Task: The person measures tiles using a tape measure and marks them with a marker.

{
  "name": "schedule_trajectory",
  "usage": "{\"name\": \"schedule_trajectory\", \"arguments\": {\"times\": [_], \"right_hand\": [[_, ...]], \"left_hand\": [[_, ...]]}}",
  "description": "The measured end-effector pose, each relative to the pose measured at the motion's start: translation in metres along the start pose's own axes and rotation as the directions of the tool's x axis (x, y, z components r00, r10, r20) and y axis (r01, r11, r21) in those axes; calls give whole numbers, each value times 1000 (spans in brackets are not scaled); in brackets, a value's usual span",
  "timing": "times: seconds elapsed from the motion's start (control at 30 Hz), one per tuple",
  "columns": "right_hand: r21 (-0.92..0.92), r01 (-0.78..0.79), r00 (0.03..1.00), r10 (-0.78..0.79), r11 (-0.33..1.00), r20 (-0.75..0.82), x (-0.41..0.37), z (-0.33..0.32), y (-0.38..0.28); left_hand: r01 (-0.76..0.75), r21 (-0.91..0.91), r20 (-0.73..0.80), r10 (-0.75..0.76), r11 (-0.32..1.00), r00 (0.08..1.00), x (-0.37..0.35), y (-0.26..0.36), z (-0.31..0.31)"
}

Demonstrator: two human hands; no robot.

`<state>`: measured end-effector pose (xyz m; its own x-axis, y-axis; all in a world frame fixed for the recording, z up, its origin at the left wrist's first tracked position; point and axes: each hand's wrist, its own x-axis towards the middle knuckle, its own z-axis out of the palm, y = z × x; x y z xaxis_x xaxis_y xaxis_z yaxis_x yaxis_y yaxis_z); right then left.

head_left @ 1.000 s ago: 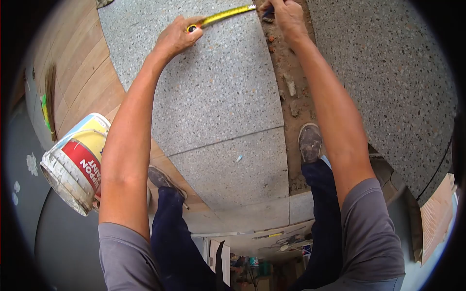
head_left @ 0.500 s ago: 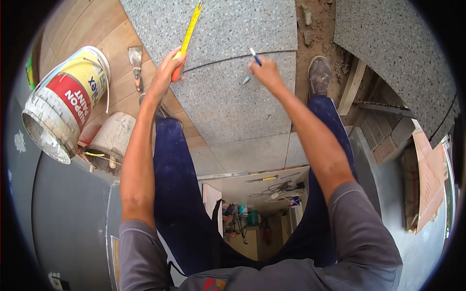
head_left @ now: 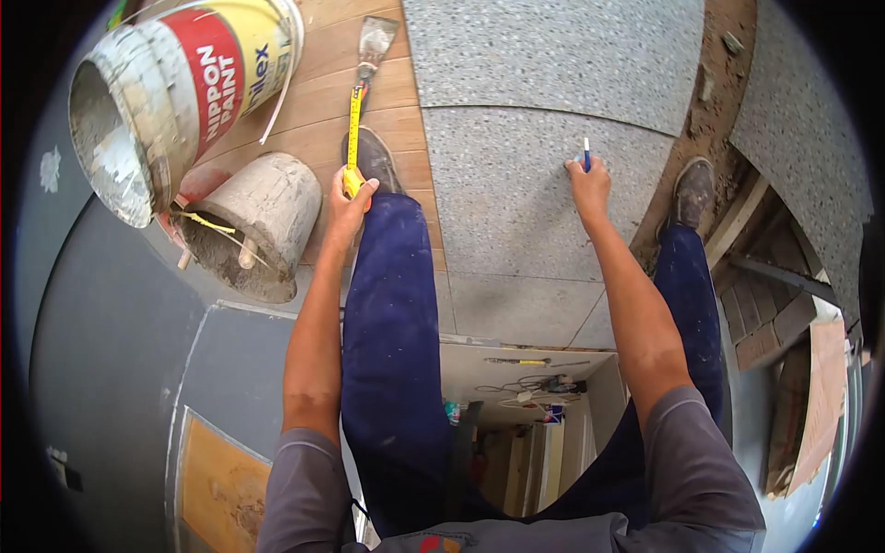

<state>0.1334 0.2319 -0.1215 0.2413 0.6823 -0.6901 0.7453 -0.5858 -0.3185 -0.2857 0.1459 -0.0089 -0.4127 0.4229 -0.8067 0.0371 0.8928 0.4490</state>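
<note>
My left hand (head_left: 345,217) is closed around a tape measure (head_left: 353,182), beside my left knee and shoe. Its yellow blade sticks out away from me over the wood-look floor, the far end overlapping the handle of a scraper (head_left: 376,41). A blue pen with a white end (head_left: 586,155) is pinched in my right hand (head_left: 592,192), above a grey speckled tile (head_left: 516,221). Behind that tile lies another speckled tile (head_left: 553,55), its near edge forming a dark line across the surface.
A Nippon Paint bucket (head_left: 217,78) and a mortar-crusted bucket (head_left: 277,198) lie tipped at the left. Bare soil (head_left: 712,101) runs along the tiles' right side, with a raised speckled slab (head_left: 811,120) beyond. Cables (head_left: 533,392) show below between my legs.
My left hand has drawn the tape measure back from the tile to over the wood-look floor. My right hand still holds the pen. The view has shifted, bringing the buckets nearer.
</note>
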Motion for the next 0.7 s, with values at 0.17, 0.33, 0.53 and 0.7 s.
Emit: {"name": "schedule_trajectory", "arguments": {"times": [0.17,0.33,0.53,0.7], "right_hand": [[-77,41,997,-36,996,70,-3,-1,-18],[-150,-21,994,37,988,101,0,6,-11],[-156,80,994,-67,984,90,-2,-5,-23],[-154,101,984,-76,983,162,-8,-21,-33]], "left_hand": [[-11,-49,-220,0,999,976,29,-74,-21],[28,-261,-355,-123,965,927,66,-139,-30],[74,344,-341,51,936,939,116,-207,-63],[278,651,-410,19,707,912,104,-170,-61]]}}
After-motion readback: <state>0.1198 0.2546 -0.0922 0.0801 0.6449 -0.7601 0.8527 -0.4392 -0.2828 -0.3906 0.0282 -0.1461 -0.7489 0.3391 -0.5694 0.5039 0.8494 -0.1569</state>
